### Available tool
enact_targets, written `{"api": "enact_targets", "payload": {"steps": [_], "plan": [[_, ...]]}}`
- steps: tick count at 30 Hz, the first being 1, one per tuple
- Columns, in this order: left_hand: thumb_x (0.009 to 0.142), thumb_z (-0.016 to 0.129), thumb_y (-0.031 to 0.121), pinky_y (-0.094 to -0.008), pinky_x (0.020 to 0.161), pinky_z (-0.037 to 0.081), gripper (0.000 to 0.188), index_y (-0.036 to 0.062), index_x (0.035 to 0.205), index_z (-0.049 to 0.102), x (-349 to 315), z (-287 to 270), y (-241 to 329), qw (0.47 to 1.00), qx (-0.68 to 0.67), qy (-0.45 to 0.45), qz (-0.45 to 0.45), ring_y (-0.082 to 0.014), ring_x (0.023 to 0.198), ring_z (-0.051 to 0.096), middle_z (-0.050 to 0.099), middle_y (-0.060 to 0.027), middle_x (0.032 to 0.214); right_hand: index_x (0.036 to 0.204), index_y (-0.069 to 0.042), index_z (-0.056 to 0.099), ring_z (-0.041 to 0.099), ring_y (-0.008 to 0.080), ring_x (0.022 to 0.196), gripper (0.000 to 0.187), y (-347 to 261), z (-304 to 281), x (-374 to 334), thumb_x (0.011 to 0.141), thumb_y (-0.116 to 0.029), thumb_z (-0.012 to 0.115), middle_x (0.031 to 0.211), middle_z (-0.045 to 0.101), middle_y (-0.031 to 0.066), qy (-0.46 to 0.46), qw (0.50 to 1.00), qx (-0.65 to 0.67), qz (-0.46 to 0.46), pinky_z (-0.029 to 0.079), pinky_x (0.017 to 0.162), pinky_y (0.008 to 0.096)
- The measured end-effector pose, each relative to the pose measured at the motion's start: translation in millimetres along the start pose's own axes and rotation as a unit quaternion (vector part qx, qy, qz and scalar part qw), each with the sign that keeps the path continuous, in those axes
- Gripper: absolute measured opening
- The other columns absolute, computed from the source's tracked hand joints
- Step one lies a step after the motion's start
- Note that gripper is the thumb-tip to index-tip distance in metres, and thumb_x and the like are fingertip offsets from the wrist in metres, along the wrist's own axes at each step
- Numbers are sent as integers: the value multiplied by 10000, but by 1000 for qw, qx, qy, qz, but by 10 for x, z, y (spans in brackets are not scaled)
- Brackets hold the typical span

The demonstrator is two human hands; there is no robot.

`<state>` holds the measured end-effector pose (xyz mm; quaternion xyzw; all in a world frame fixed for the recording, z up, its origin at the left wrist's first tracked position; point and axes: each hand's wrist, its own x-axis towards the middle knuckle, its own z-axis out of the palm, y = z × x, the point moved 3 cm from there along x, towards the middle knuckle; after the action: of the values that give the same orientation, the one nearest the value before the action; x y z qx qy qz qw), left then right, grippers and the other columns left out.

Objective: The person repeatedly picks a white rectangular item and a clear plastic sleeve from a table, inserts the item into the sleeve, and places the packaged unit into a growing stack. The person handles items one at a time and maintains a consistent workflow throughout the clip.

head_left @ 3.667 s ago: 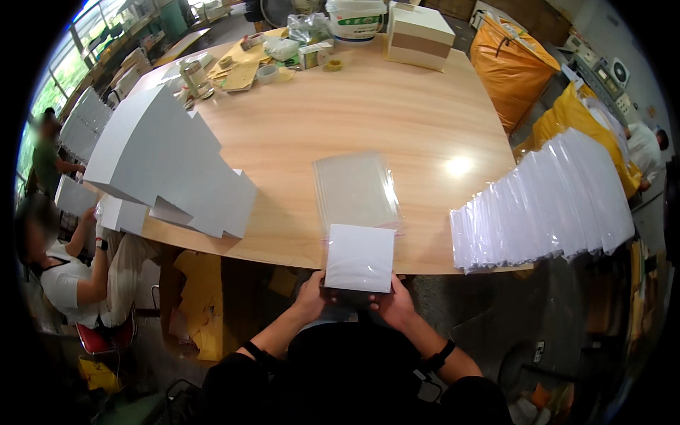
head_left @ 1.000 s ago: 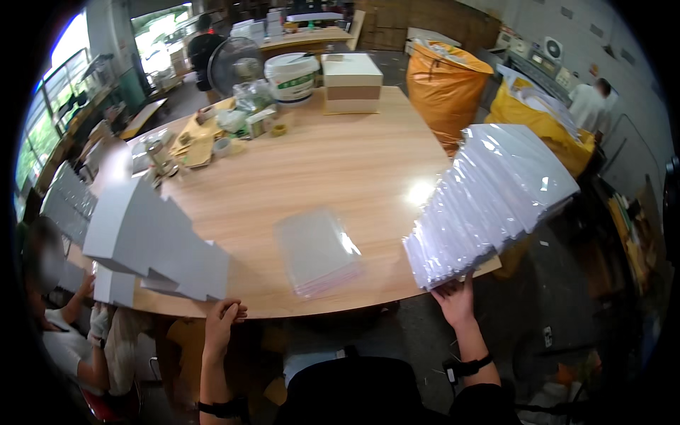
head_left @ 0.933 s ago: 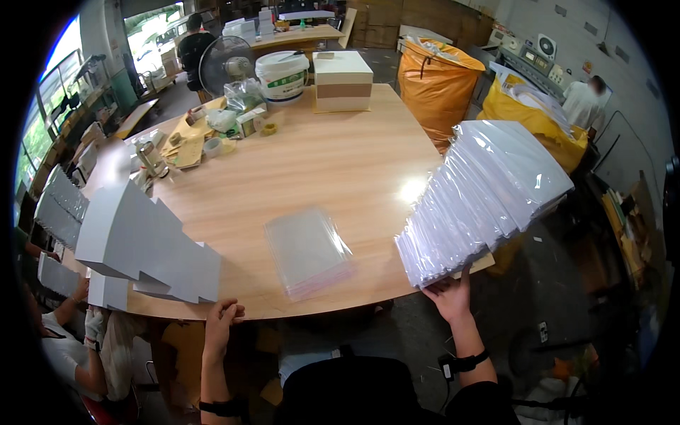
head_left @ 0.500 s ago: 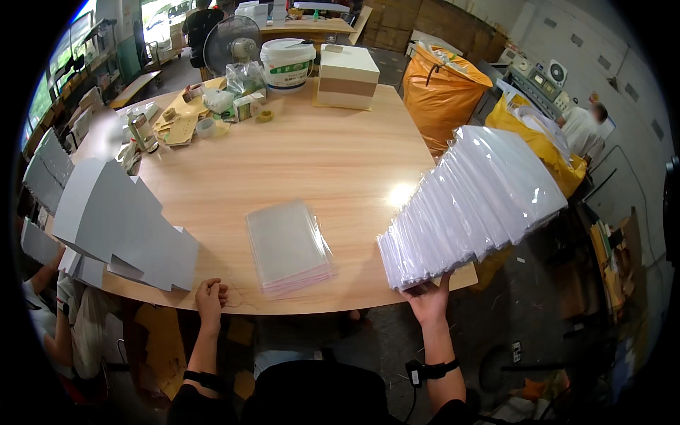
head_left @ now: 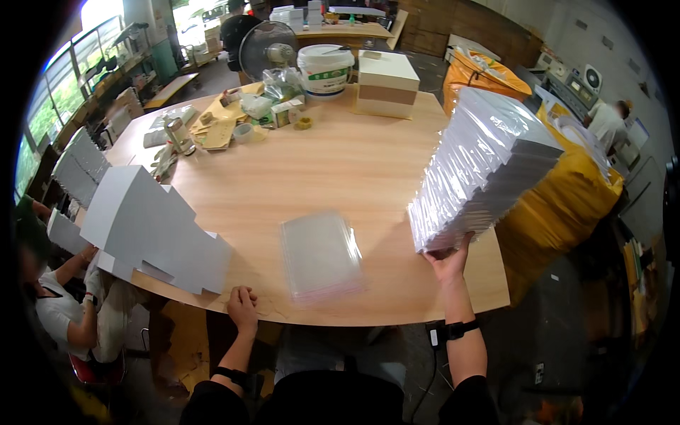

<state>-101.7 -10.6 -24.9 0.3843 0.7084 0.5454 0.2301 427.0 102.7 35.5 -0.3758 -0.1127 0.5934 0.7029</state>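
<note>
At the right of the table, my right hand [head_left: 450,263] grips the near lower end of a tall leaning stack of plastic-wrapped white packs [head_left: 482,163]. Its thumb lies up the side, and its other fingers are partly hidden at the base. My left hand [head_left: 242,308] rests at the table's front edge with fingers curled and nothing visible in them. Between the hands, a flat pile of clear plastic sleeves [head_left: 322,255] with pinkish edges lies on the table. Left of it stands a stepped stack of plain white card [head_left: 149,227], near my left hand but apart from it.
Along the back of the wooden table [head_left: 347,166] stand a white bucket [head_left: 326,74], a box [head_left: 386,85], a fan [head_left: 269,53] and tape rolls. A large yellow bag [head_left: 567,212] stands beyond the right edge. At far left sits another person [head_left: 74,312].
The wrapped stack has moved away from the front edge and stands more upright, my right hand still at its base. The view has turned left. My left hand stays curled at the edge.
</note>
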Motion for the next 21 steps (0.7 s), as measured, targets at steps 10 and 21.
{"api": "enact_targets", "payload": {"steps": [10, 21], "plan": [[1011, 488, 220, -303, 575, 490, 298, 34, 828, 632, -34, 11, 110, 996, 84, 6, 17, -158, 582, 636, 642, -59, 639, 1580, -204, 200, 257, 360, 1452, 1089, -8, 112, 929, 776, -840, 568, 1592, 248, 100, 43, 998, 35, -1, 248, 1111, 692], [964, 539, 222, -393, 656, 516, 236, 45, 866, 661, -57, -43, 21, 980, 192, -9, 44, -270, 682, 665, 674, -99, 729, 1572, -394, 164, 194, 347, 1466, 1047, 21, 101, 1502, 732, -741, 683, 1628, 153, 27, 77, 996, -1, -45, 276, 1089, 693]]}}
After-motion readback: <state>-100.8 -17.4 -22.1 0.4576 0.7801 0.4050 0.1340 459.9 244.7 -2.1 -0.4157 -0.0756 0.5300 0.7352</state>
